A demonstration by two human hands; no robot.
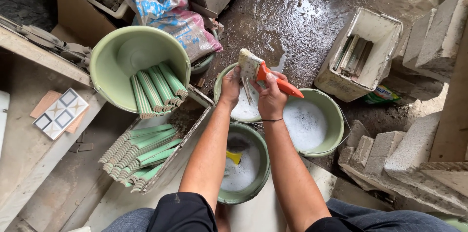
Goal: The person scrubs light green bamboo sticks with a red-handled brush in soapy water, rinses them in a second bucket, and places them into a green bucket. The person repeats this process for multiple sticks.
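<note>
Our right hand [271, 99] gripped an orange-handled brush [261, 70]; our left hand [230, 87] pinched a thin strip [247, 90] beneath its bristles, above 3 green buckets [336, 115] of white liquid.

A bulging printed sack [170, 15], white with blue and pink print, lies at the far side, just right of the tipped green bucket. A small green and yellow packet [381, 95] lies on the wet floor at the right, against the white rectangular tub.
</note>
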